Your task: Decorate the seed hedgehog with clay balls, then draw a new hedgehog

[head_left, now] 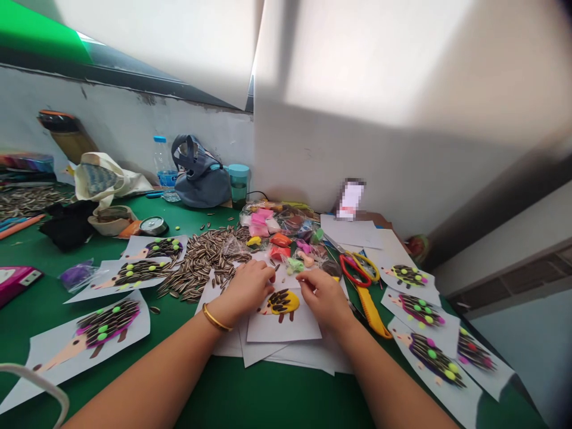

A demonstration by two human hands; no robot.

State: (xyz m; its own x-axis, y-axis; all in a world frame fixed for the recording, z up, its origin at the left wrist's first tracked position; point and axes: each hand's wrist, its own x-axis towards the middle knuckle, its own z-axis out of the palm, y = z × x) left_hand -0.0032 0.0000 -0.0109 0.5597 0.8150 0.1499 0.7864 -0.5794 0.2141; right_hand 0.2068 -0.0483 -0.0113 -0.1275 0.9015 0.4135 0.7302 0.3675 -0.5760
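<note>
A small hedgehog picture [282, 302] lies in front of me on white paper, with a yellow clay body, dark sunflower seeds pressed into its back and brown legs. My left hand [249, 289], a gold bangle at its wrist, rests at the upper left of this sheet. Its fingers are curled together, and whatever they may hold is hidden. On the other side, my right hand [325, 298] touches the sheet's right edge with thumb and forefinger drawn close. Anything between those fingertips is too small to make out. A pile of sunflower seeds [201, 259] spreads beyond my left hand.
Packets of coloured clay [279, 238] lie behind the sheet. Red-handled scissors [355, 269] and a yellow utility knife [373, 313] are at the right. Finished hedgehog pictures [109, 328] flank both sides. A blue bag [203, 182] and a phone [351, 199] stand near the wall.
</note>
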